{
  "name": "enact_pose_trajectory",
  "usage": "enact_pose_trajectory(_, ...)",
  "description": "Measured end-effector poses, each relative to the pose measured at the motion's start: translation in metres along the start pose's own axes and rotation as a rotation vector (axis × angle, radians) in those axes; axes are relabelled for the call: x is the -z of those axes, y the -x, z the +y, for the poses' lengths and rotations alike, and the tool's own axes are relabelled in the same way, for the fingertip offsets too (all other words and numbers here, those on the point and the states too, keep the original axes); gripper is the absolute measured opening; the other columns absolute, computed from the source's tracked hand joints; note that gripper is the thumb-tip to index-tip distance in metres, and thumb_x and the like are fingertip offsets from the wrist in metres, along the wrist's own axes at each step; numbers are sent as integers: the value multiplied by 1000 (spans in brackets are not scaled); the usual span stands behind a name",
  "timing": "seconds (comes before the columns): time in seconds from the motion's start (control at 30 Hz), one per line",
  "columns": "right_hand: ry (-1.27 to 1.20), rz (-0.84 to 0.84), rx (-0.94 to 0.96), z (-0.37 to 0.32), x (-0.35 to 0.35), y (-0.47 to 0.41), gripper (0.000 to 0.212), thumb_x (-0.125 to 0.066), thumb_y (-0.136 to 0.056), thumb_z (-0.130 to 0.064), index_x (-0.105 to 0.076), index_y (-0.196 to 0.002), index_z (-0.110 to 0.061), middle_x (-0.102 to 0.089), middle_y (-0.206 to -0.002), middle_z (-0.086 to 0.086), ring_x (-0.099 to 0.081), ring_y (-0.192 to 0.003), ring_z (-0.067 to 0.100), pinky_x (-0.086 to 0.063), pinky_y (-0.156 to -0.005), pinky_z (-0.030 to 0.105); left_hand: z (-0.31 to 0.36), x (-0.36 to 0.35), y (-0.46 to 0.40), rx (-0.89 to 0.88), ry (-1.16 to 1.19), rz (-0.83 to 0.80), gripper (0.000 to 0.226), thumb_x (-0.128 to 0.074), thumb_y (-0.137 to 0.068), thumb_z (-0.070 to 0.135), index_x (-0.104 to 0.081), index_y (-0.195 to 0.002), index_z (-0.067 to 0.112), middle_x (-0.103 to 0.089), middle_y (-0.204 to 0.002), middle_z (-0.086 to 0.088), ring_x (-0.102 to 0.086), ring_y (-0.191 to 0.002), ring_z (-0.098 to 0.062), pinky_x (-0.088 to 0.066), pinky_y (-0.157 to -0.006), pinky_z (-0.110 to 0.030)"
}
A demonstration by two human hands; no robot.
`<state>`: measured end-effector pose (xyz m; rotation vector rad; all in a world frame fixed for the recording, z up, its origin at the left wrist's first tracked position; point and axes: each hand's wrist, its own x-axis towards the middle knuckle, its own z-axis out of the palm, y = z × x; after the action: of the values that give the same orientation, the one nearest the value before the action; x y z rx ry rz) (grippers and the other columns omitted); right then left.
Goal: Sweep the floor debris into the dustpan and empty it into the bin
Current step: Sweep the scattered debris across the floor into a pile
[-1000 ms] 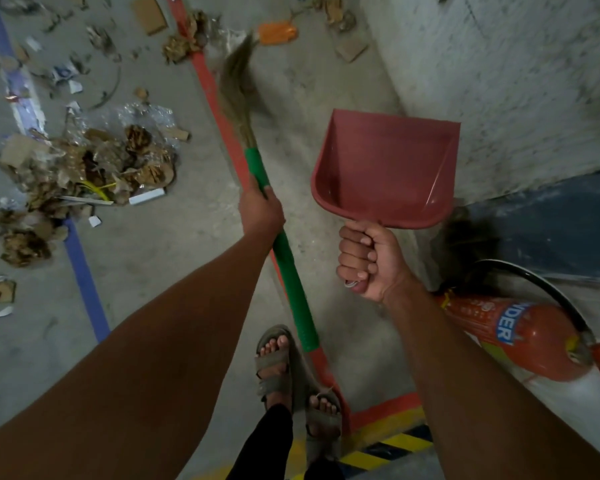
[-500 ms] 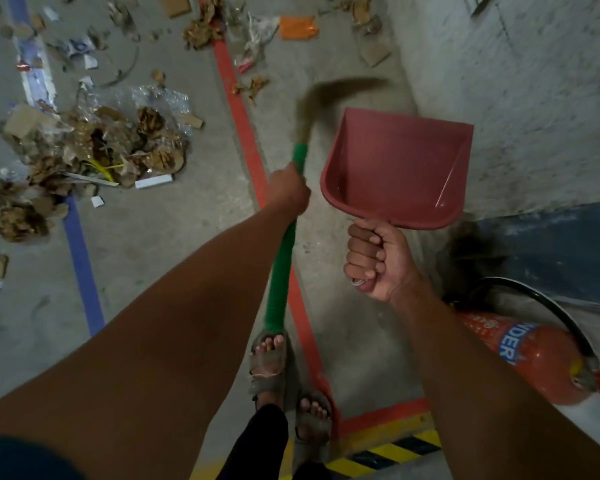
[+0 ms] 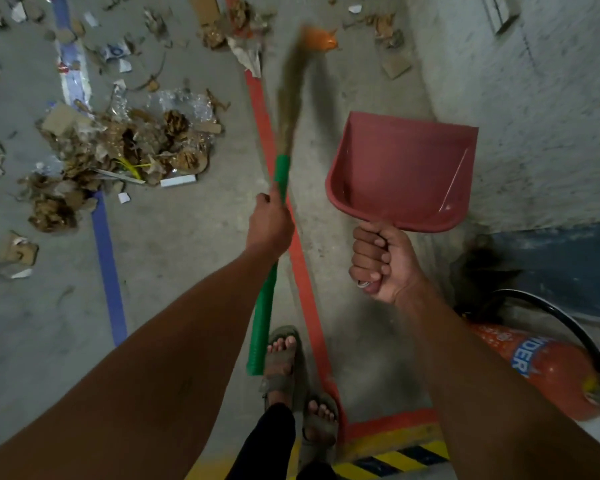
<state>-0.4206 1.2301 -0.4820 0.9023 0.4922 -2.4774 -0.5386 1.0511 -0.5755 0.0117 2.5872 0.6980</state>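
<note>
My left hand (image 3: 269, 221) grips the green handle of a grass broom (image 3: 280, 171). Its blurred bristles point up the frame toward an orange scrap (image 3: 317, 39) near the wall. My right hand (image 3: 378, 261) grips the handle of a red dustpan (image 3: 400, 171), which is held above the floor and has nothing in it. A heap of debris (image 3: 118, 150), made of cardboard, dry leaves and clear plastic, lies on the concrete at the left. More loose scraps (image 3: 236, 32) are strewn further up. No bin is in sight.
A whitewashed wall (image 3: 534, 98) runs along the right. A red fire extinguisher (image 3: 548, 368) with a black hose lies at its base. Red (image 3: 274, 140) and blue (image 3: 106, 254) floor lines cross the concrete. My sandalled feet (image 3: 291, 375) stand by the red line.
The broom head has swung from the right, near the dustpan, back toward the middle. The view has shifted a little; the dustpan stays held up in my right hand.
</note>
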Motion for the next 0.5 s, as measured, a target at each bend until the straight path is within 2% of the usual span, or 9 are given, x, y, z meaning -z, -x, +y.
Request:
enact_pose_trajectory(0.07,10,-6,-8,3,-5,-4,40,-46,-93,-22,-35,-55,-24,-19,-38,-9,-10,-32,9,-13,-37,19,-2,-1,4,-46,-75,-103,41,-36,-104,26,-41,-145,23,-52,-118,-16,-56,-88,-37,-52,-78,-48)
enact_pose_trajectory(0.13,27,-14,-16,6,-9,-7,39,-47,-92,-22,-34,-55,-24,-22,-37,-9,-11,-31,8,-14,-36,19,-8,2,3,-85,-173,-199,44,-41,-103,23,-40,-147,23,-52,-117,-17,-58,-95,-40,-55,-83,-49)
enact_pose_trajectory(0.2,49,-14,-28,11,-12,-10,39,-47,-93,-21,-33,-56,-24,-22,-38,-9,-12,-30,8,-15,-35,18,-21,9,1,-41,-222,-242,45,-45,-101,20,-44,-146,19,-53,-118,-19,-60,-103,-42,-55,-86,-46)
enact_pose_trajectory(0.4,69,-27,-75,28,-18,-11,40,-48,-94,-21,-31,-58,-24,-21,-38,-9,-20,-27,5,-17,-34,18,-83,56,6,377,-102,-61,38,-49,-101,17,-50,-137,8,-54,-124,-19,-62,-108,-38,-56,-86,-42)
enact_pose_trajectory(0.5,95,-38,-94,34,-25,-8,40,-46,-95,-22,-32,-58,-24,-21,-38,-9,-20,-27,5,-17,-34,18,-104,79,22,434,-48,56,38,-48,-104,15,-43,-140,8,-48,-127,-18,-59,-108,-38,-50,-81,-39)
